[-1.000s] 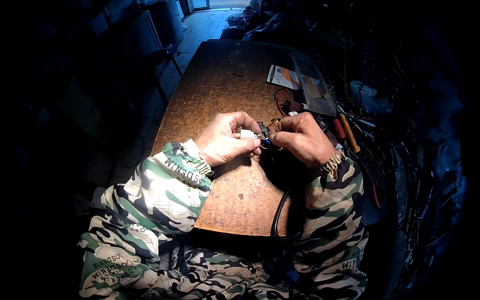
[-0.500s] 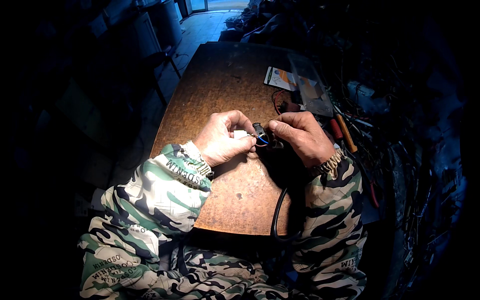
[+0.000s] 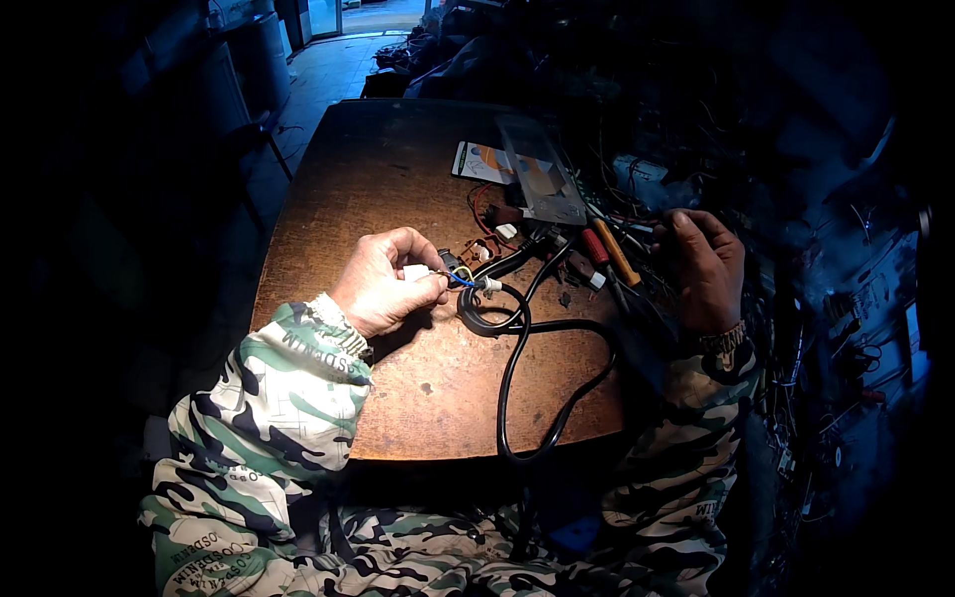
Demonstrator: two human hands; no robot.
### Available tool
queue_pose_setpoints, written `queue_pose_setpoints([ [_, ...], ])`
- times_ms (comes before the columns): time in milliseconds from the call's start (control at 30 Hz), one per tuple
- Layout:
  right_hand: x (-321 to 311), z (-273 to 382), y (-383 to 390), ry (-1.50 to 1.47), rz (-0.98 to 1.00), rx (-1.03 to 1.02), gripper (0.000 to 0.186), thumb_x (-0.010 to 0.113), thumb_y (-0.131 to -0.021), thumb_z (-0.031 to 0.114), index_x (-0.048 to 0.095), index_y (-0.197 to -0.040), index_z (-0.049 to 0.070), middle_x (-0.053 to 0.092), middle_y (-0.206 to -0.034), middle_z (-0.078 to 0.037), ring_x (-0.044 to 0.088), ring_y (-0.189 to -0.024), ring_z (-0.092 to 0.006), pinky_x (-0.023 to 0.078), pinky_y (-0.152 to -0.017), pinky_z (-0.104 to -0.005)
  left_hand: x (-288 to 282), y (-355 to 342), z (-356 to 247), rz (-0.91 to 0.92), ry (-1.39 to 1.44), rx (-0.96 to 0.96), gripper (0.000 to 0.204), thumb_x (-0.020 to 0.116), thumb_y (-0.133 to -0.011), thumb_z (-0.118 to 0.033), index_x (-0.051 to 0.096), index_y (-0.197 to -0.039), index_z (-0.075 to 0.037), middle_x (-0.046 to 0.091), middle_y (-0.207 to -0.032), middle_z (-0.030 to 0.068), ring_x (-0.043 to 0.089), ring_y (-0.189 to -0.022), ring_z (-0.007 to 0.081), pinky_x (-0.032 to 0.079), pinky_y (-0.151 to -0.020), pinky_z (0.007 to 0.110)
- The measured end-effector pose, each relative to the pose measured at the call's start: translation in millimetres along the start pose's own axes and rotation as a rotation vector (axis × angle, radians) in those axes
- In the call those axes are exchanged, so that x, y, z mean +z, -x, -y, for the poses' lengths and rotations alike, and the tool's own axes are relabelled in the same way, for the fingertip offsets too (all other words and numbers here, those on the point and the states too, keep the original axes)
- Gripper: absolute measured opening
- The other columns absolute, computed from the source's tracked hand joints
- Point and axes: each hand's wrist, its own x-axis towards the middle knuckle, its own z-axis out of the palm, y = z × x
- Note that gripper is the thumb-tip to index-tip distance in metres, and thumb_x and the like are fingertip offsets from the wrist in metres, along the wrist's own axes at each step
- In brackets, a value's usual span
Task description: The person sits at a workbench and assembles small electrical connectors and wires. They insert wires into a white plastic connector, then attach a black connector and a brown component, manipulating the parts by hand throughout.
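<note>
My left hand pinches a white plastic connector between thumb and fingers. Blue and yellow-green wires run from it to the stripped end of a black cable. That cable loops over the tabletop and hangs past its front edge. Beside the left fingertips lies a small black plastic part, partly hidden by them. Out to the right, my right hand hovers in shadow over the clutter, fingers curled in against the thumb. Whether anything is between them cannot be made out.
A worn wooden table bears a printed card, a clear plastic case and a brown part. Red and yellow handles lie at its right side. Tangled wires fill the dark area beyond.
My right hand has left the wires and moved away to the right. The left hand still holds the white connector. The view has shifted, and the looped cable now shows.
</note>
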Motion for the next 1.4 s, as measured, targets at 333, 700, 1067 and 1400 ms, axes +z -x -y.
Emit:
queue_pose_setpoints([
  [333, -35.6, -29.7, 25.4, 0.42, 0.09, 0.12, 0.023, 0.069, -0.09, 0.015, 0.07, -0.101, -0.005, 0.07, -0.083, -0.01, 0.064, -0.072, -0.0131, 0.051, -0.066, -0.0274, 1.3, -5.8, 5.0, -0.042, 0.027, 0.029, 0.016, 0.072, -0.081, 0.004, 0.063, -0.094, 0.004, 0.068, -0.086, 0.0095, 0.069, -0.074, 0.0128, 0.058, -0.066, 0.024],
  [700, -38.5, -52.3, 28.8, 0.748, 0.197, 0.055, 0.022, 0.07, -0.083, 0.013, 0.072, -0.095, -0.005, 0.073, -0.085, -0.018, 0.071, -0.078, -0.0238, 0.055, -0.073, -0.0342, -0.4, -4.2, -1.7, -0.007, -0.031, -0.028, 0.018, 0.072, -0.084, 0.001, 0.059, -0.096, 0.004, 0.066, -0.091, 0.0103, 0.07, -0.075, 0.0146, 0.06, -0.069, 0.025],
  [1067, -69.0, -36.3, 25.3, 0.963, -0.011, 0.121, 0.02, 0.071, -0.082, 0.012, 0.073, -0.094, -0.003, 0.073, -0.089, -0.021, 0.072, -0.082, -0.0301, 0.056, -0.076, -0.0379, 13.6, -3.2, -5.6, -0.046, 0.129, -0.047, 0.016, 0.063, -0.083, 0.012, 0.057, -0.095, 0.005, 0.063, -0.085, 0.0108, 0.067, -0.07, 0.0156, 0.058, -0.065, 0.027],
  [1400, -97.2, -41.6, 45.9, 1.08, 0.048, 0.106, 0.022, 0.073, -0.081, 0.017, 0.074, -0.092, -0.001, 0.073, -0.087, -0.02, 0.072, -0.082, -0.0314, 0.056, -0.076, -0.0395, 7.2, -4.4, 2.2, -0.025, 0.069, -0.012, 0.017, 0.071, -0.082, 0.002, 0.057, -0.093, -0.001, 0.066, -0.085, 0.0069, 0.069, -0.071, 0.0131, 0.058, -0.066, 0.025],
])
